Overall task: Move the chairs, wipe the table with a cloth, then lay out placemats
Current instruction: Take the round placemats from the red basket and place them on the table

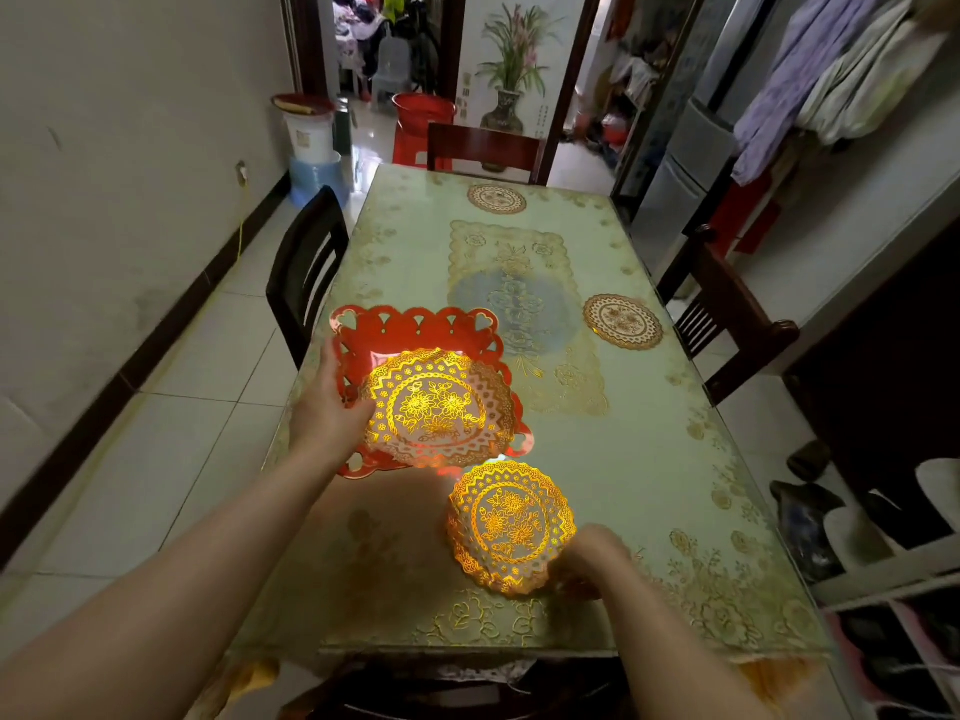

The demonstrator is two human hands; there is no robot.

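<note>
Clock reference: 12 o'clock is the far end of the table, 6 o'clock the person's end.
Black chair (306, 272): dark wood, slatted back, at 9 o'clock, back rail just beside the table's left edge; open tiled floor to its left.
Left hand (324, 407): at 8 o'clock, grasping the large gold placemat at its left rim, thumb on top, remaining fingers hidden.
Red mat (410, 330): squarish and glossy, with a scalloped border of heart cut-outs; it lies at 8 o'clock, close to the left edge.
Large gold placemat (439, 407): round, openwork lace pattern with a floral centre and zigzag rim; overlaps the red mat's near half.
Far chair (483, 148): reddish wood, at 12 o'clock, against the far edge.
Far doily (497, 199): small, round, gold lace, flat at 12 o'clock.
Small gold placemat (511, 527): same round lace pattern, at 6 o'clock, just apart from the large one, its near rim inside the table edge.
Lace runner (511, 283): rectangular, pale gold with a blue oval middle, at table centre.
Right hand (589, 556): at 5 o'clock, fingers curled, pinching the small gold placemat's right rim.
Side doily (623, 322): round gold lace, at 3 o'clock, near the right edge.
Table (649, 459): rectangular, with a glossy pale green floral cover.
Brown chair (727, 324): dark wood, at 3 o'clock, angled away from the edge; narrow floor gap behind it.
</note>
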